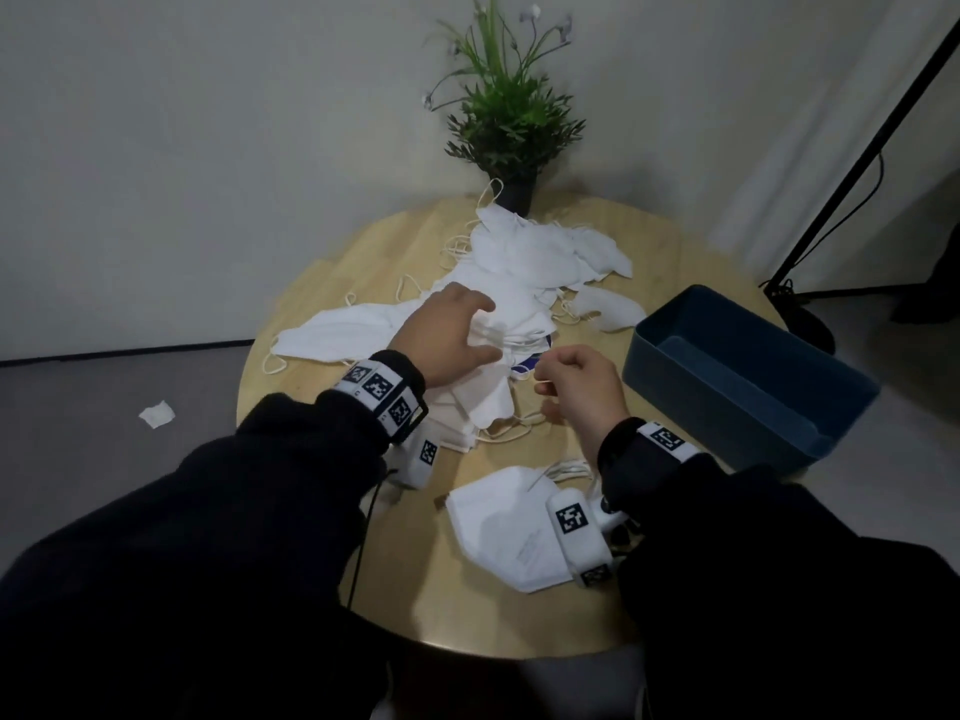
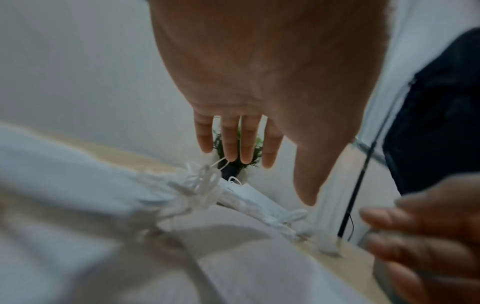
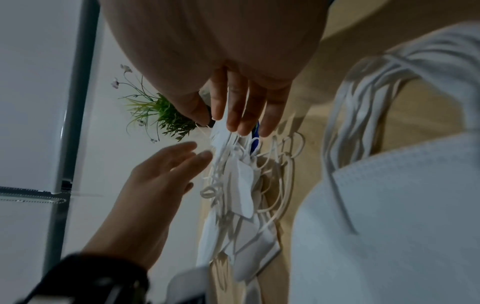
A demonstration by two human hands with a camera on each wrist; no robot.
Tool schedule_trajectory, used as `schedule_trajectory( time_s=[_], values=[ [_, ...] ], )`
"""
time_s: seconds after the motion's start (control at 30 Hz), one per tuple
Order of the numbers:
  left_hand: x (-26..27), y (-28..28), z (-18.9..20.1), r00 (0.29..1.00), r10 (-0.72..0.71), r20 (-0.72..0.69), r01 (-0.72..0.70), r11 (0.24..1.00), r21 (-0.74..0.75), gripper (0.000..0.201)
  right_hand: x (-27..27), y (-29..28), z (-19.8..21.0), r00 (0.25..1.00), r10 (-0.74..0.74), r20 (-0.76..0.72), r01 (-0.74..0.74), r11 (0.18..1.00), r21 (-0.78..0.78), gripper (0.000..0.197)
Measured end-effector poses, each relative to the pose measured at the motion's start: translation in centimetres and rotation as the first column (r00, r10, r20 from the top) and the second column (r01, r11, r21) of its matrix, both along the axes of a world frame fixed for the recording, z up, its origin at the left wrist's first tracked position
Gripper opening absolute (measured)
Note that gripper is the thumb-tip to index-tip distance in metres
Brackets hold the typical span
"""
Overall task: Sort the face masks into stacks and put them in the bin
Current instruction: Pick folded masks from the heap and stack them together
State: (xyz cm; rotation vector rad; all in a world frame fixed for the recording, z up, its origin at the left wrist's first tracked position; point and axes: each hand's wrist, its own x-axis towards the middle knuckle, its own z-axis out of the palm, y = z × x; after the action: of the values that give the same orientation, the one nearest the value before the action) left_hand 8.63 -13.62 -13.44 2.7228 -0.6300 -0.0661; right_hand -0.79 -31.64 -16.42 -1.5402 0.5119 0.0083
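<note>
So the desk (image 1: pixel 322 283) was basically buried: a big tangled pile of white face masks (image 1: pixel 524 262) ran from the potted plant (image 1: pixel 511 122) at the back down toward the person, ear loops snagged everywhere. The left hand (image 1: pixel 447 335) was spread flat with the fingers out, resting on the heap and not gripping anything. My guess is it was pinning the rest down so only one mask would come away. The right hand (image 1: pixel 576 387) was curled in, fingers and thumb pinching a thin ear loop (image 1: pixel 543 379) and a bit of mask edge at the near end of the pile, near a mask with something blue on it (image 1: pixel 530 362). One neat stack (image 1: pixel 504 532) already sat at the near edge under the right wrist, probably kept close so the next mask just drops on. The blue bin (image 1: pixel 753 387) stood at the right edge of the desk, well within reach, with no masks showing in the part I could see.
</note>
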Motion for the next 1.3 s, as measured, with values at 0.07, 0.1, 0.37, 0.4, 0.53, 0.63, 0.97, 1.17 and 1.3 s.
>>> schedule_trajectory(
  time_s=[0.07, 0.1, 0.37, 0.4, 0.53, 0.63, 0.97, 1.17, 1.3],
  values=[
    [2.1, -2.4, -0.3, 0.998, -0.05, 0.026, 0.045, 0.985, 0.166, 0.089, 0.4, -0.2, -0.2, 0.999, -0.033, 0.006, 0.033, 0.999, 0.002, 0.011],
    [3.0, -3.6, -0.4, 0.998, -0.057, 0.014, 0.052, 0.969, 0.242, 0.1, 0.6, -0.3, -0.3, 0.999, -0.046, 0.009, 0.046, 0.999, 0.004, 0.011],
    [6.8, -7.0, -0.3, 0.997, 0.052, -0.048, -0.028, 0.914, 0.405, 0.057, 1.8, -0.6, -0.5, 0.999, -0.045, 0.028, 0.046, 0.998, -0.039, 0.01],
    [6.9, -6.9, 0.6, 0.998, 0.054, -0.038, -0.037, 0.934, 0.356, 0.038, 1.8, -0.7, -0.3, 0.999, -0.044, 0.027, 0.046, 0.998, -0.039, 0.01],
    [6.1, -4.9, 4.5, 0.981, 0.185, -0.062, -0.186, 0.983, -0.01, 0.017, 1.9, -1.1, 0.4, 0.999, -0.051, 0.017, 0.052, 0.999, -0.007, 0.012],
    [4.1, -2.3, 6.4, 0.943, 0.264, -0.203, -0.331, 0.804, -0.494, 0.014, 1.8, -1.2, 0.8, 0.999, -0.046, 0.002, 0.046, 0.999, -0.003, 0.013],
    [-3.6, 2.3, 2.2, 0.651, -0.112, -0.751, -0.692, 0.318, -0.648, 0.04, 1.2, 0.8, 1.2, 0.991, 0.132, -0.037, -0.118, 0.961, 0.25, 0.042],
    [-2.2, 4.0, 2.1, 0.708, 0.053, -0.704, -0.673, 0.354, -0.65, 0.038, 1.7, 0.6, 0.5, 0.999, 0.023, -0.022, -0.019, 0.988, 0.155, 0.012],
    [-1.5, 5.5, 2.7, 0.745, 0.206, -0.634, -0.659, 0.367, -0.656, 0.035, 2.0, 0.0, 0.0, 0.998, -0.046, -0.043, 0.049, 0.996, 0.071, 0.034]
  ],
)
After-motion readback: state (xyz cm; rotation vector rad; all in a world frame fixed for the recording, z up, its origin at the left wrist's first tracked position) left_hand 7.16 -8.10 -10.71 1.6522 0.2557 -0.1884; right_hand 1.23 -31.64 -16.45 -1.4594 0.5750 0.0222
